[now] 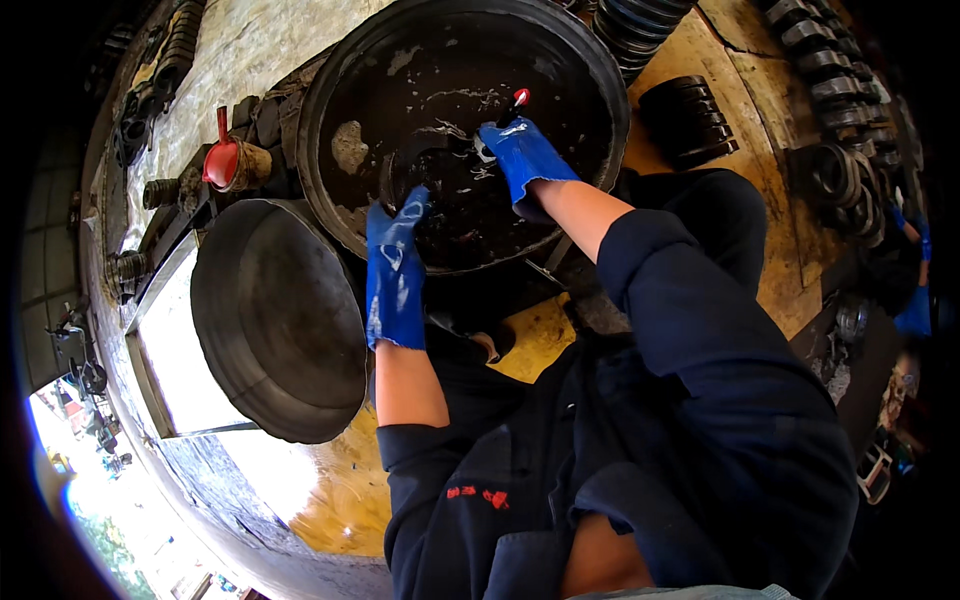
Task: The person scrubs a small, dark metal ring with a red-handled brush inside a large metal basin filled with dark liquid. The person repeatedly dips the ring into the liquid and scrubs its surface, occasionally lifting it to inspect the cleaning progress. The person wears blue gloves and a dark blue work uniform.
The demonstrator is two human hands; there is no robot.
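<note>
Basin cut off by top edge; stack of black rings likewise. Dark mass in basin murky, outline lost, can't tell what it is. Left hand: fingertips merge into the dark there, contact unclear. Right hand hides most of red-tipped tool. Blue shape at far right blurred, half lost in rim shadow. Clutter at lower left too small, washed out.

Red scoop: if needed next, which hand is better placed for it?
Probably left: the left hand is nearer the scoop; the right hand is farther across the basin and seems to hold a red-tipped tool.
</note>
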